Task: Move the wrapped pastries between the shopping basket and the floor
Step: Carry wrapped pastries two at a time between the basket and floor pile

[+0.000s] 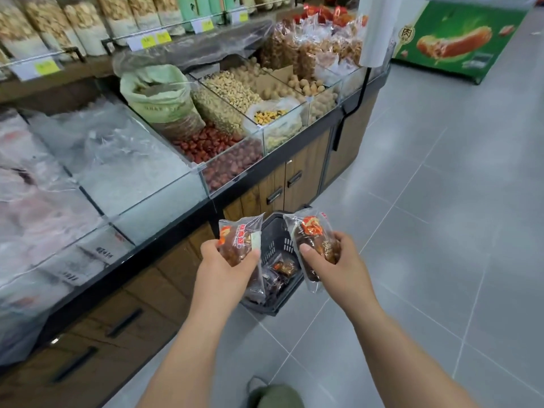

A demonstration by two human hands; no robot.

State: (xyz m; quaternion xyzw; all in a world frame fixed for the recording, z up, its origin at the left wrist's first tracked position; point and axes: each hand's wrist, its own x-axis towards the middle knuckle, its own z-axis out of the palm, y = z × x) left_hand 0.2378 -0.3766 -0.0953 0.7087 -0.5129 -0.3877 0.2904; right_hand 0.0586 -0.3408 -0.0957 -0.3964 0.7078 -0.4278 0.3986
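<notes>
Black basket (276, 240) beside wooden counter (306, 172), half hidden by held pastries (240, 245).

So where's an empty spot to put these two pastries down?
Bare floor lies right of the basket and in front of it, nearer you. The basket already holds pastries, and the cabinet crowds its left side.

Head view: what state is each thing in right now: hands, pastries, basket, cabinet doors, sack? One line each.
Left hand: grips a wrapped pastry.
Left pastry: wrapped, held off the floor.
Right hand: grips another wrapped pastry.
Right pastry: wrapped, held, tilted.
Basket: standing on the floor, not empty.
Basket pastries: wrapped, lying inside the basket.
Cabinet doors: shut.
Sack: open at the top.
</notes>
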